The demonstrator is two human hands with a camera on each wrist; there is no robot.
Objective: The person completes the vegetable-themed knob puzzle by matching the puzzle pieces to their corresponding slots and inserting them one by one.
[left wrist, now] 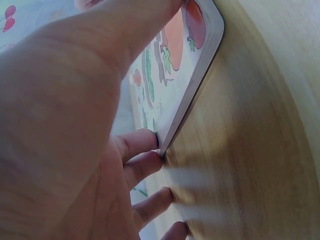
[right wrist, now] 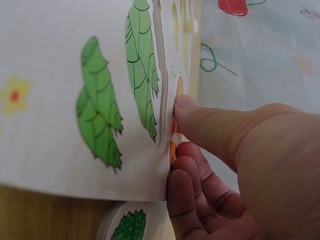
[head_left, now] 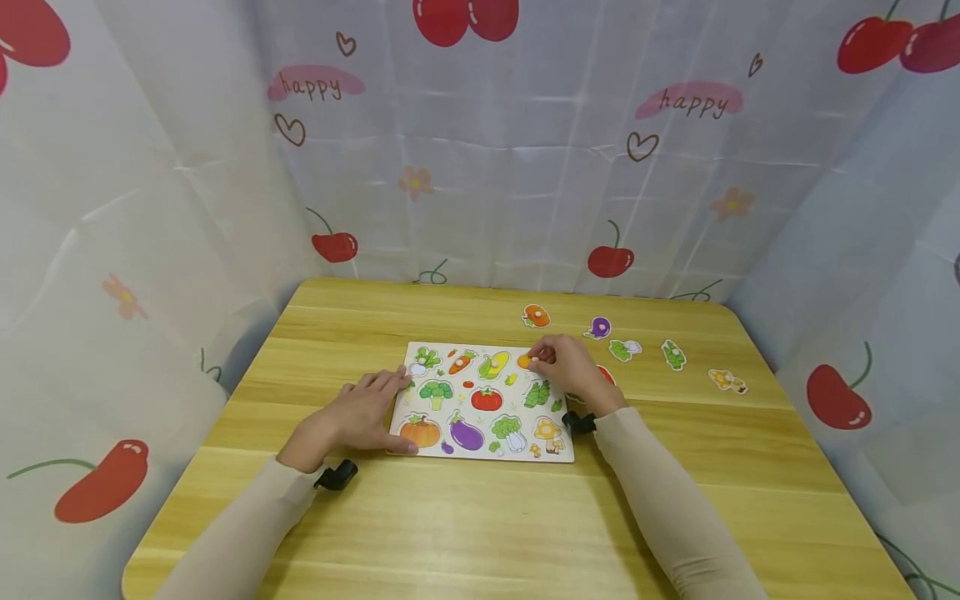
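"Beige sleeves (head_left: pixel 240 533) reached over the near side of the wooden desk (head_left: pixel 450 525), one from the left, one from the right. What was the left grip (head_left: pixel 366 412) doing?"

"Resting, spread wide. Its thumb and fingers touched the left edge of the board (head_left: pixel 462 402) without curling round it, and the board lay flat on the desk."

"What did the board show?"

"Vegetables in rows. A tomato (head_left: pixel 487 400) sat near the middle, and corn (head_left: pixel 493 367) with a pale knob was in the far row."

"And the right grip (head_left: pixel 572 368)?"

"Drawn together, thumb against fingers, pinching an orange piece (head_left: pixel 523 362) at the board's far right corner. Those fingertips partly covered it, so I couldn't tell whether it was seated."

"Past that?"

"A red piece (head_left: pixel 606 375) peeked out beside the right wrist. Well apart on the desk lay mushrooms (head_left: pixel 727 382), a green piece (head_left: pixel 674 356), a cabbage (head_left: pixel 619 350), an eggplant (head_left: pixel 601 327) and, farthest, an orange-red piece (head_left: pixel 536 317)."

"Behind everything?"

"White curtain (head_left: pixel 487 183), printed with cherries, hung beyond the desk's far edge."
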